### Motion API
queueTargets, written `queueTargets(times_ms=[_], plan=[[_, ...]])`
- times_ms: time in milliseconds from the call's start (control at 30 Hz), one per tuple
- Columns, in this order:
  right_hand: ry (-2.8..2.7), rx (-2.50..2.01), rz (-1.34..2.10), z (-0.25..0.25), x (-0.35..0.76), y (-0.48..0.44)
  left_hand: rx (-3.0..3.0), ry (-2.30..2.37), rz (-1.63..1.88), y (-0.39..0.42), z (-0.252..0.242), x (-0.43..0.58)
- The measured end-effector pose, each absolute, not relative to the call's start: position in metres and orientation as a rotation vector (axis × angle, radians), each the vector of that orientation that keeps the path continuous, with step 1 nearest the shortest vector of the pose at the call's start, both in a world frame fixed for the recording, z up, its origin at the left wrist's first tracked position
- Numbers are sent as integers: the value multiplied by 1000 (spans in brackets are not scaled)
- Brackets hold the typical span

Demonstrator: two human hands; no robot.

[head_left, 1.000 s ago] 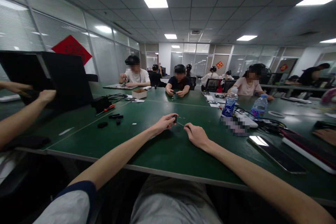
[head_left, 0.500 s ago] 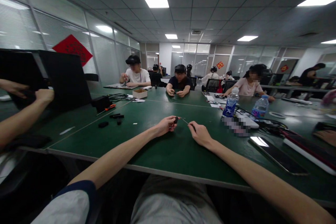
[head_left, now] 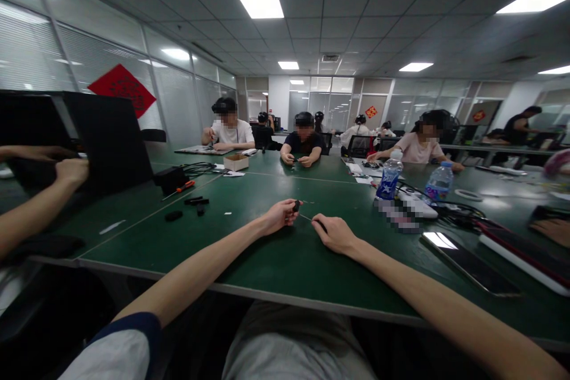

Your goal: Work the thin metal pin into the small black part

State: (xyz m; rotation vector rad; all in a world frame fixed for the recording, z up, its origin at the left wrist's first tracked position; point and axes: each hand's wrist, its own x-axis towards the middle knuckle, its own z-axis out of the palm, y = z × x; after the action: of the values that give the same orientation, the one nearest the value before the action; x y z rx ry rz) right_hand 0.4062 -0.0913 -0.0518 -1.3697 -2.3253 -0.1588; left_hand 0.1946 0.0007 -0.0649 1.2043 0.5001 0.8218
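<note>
Two hands at a small black part above a green tabletop

The bare left hand point(head_left: 280, 217) pinches a small, black, block-like part point(head_left: 296, 206) over the smooth green table point(head_left: 267, 261); the bare right hand point(head_left: 333, 233) grips a thin metallic shaft point(head_left: 305, 217) angled toward it. The pale front edge point(head_left: 312, 304) passes beneath both forearms. Open surface extends leftward to loose black pieces point(head_left: 196, 201) and rightward to a dark, glass-faced phone point(head_left: 472, 267). Fingers hide the shaft's rear end; whether its tip touches the part cannot be told.
</note>
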Motion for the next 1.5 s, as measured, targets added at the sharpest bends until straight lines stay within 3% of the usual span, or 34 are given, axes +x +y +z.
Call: queueTargets(times_ms=[700, 1500], plan=[[-2477, -1551, -365, -46, 408, -92, 1391, 733, 782, 1, -62, 192], [-2384, -1738, -348, -50, 402, -90, 1408, 767, 803, -2, -61, 194]])
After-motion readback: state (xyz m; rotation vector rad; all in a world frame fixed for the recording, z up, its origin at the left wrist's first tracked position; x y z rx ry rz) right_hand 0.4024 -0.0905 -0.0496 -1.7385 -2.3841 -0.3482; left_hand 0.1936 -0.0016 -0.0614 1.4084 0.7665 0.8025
